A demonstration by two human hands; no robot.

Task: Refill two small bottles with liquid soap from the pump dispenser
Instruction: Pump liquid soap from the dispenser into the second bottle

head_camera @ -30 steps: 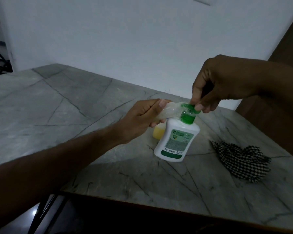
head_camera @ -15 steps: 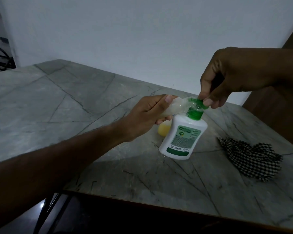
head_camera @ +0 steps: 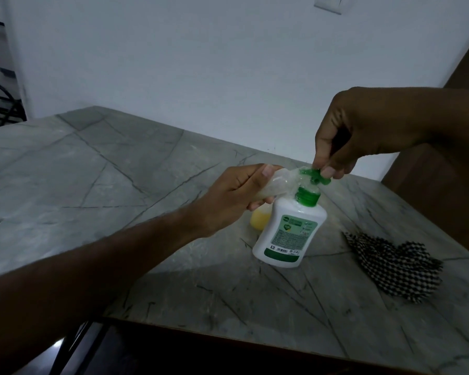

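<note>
Small clear bottle held at the pump spout
Left hand gripped the clear bottle; right hand pinched the pump dispenser head, near the worktop back edge

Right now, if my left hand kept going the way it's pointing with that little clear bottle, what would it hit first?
The left hand aims the small clear bottle at the dispenser's green pump head, so that comes first; the mouth looks already at the spout. The right hand sits just past it.

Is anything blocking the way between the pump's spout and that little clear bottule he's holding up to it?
Nothing visible does. The left hand holds the small clear bottle with its mouth right at the green pump head, which the right hand grips. Whether they touch is unclear.
</note>
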